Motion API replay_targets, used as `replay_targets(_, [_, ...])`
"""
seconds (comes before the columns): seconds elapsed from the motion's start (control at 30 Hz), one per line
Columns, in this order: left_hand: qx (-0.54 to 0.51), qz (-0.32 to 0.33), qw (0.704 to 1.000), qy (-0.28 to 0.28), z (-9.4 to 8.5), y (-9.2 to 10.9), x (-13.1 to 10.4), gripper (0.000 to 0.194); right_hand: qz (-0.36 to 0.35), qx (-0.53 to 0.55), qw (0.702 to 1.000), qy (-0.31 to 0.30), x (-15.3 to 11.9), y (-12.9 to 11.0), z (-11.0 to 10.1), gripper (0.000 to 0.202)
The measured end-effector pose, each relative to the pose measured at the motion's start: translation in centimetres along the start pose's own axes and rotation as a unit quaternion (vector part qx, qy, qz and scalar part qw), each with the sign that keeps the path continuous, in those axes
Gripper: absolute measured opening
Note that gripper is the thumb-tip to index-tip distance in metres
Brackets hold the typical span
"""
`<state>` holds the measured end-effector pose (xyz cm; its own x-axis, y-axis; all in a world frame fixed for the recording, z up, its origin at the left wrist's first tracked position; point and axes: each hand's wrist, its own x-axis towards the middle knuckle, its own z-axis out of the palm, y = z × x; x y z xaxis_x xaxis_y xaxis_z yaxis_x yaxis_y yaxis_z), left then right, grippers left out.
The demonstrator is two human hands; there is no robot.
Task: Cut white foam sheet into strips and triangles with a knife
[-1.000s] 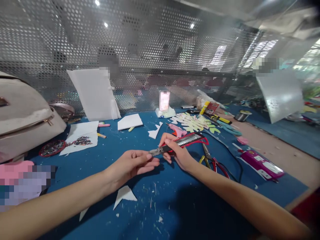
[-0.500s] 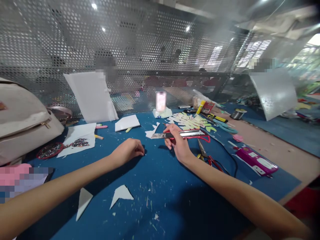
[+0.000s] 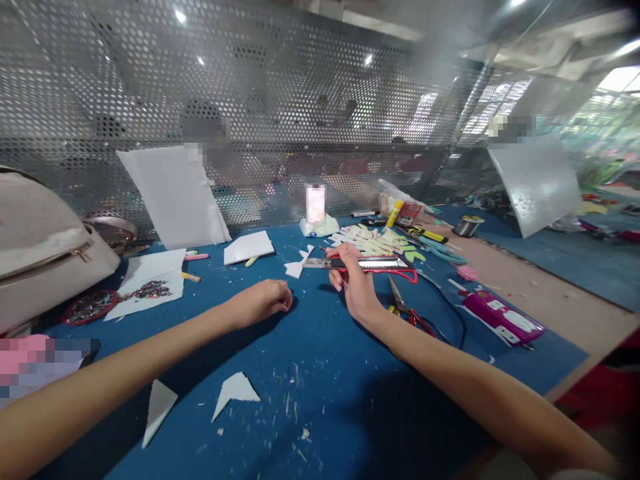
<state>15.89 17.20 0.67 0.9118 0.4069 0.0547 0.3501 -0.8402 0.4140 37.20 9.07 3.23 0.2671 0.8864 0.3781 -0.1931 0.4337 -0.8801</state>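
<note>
My right hand (image 3: 354,283) grips a utility knife (image 3: 385,263) with a red frame and black slider. The knife is held level over the table, its blade pointing left. Beside the blade tip, a jagged white foam-like scrap (image 3: 299,263) appears against the blue table; whether they touch I cannot tell. My left hand (image 3: 263,303) is closed, its fingers curled, resting on or just above the mat to the left of the knife. Nothing shows between those fingers. Two cut white pieces, one pointed (image 3: 159,412) and one notched (image 3: 237,393), lie nearer to me.
Behind my right hand spreads a heap of pale strips (image 3: 367,239). Scissors (image 3: 400,299) and a purple case (image 3: 503,318) lie right. A phone (image 3: 315,203) stands at the back, near a white block (image 3: 249,247). A pale bag (image 3: 47,260) sits left.
My left hand's fingers have curled in more tightly. The knife stays in my right hand, almost unmoved. The whole view has shifted slightly, so the table's things appear farther left.
</note>
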Motion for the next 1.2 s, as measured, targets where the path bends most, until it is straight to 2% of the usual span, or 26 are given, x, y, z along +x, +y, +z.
replay_targets(0.2, [0.010, -0.015, 1.000, 0.023, 0.0, -1.6, 3.6, 0.019, 0.046, 0.012, 0.995, 0.089, 0.7, -0.5, -0.5, 0.024])
replay_targets(0.33, [0.013, -0.026, 0.999, 0.033, 0.6, -1.5, 6.0, 0.021, 0.083, 0.031, 0.988, 0.127, 1.4, -0.4, -1.1, 0.024])
replay_targets(0.43, [0.011, -0.030, 0.999, 0.028, 0.9, -1.2, 6.8, 0.021, 0.093, 0.041, 0.984, 0.147, 1.8, -0.2, -1.4, 0.024])
replay_targets(0.77, [-0.014, -0.036, 0.999, -0.013, 0.1, -1.5, 6.2, 0.023, 0.114, 0.052, 0.981, 0.147, 1.9, 0.2, -1.5, 0.022])
replay_targets(1.03, [-0.030, -0.043, 0.999, 0.009, 0.6, -1.2, 6.2, 0.023, 0.120, 0.050, 0.982, 0.135, 1.9, 0.5, -1.6, 0.021])
replay_targets(1.2, [-0.045, -0.041, 0.998, 0.020, 0.7, -0.4, 5.2, 0.021, 0.122, 0.047, 0.983, 0.130, 1.8, 0.6, -1.6, 0.020])
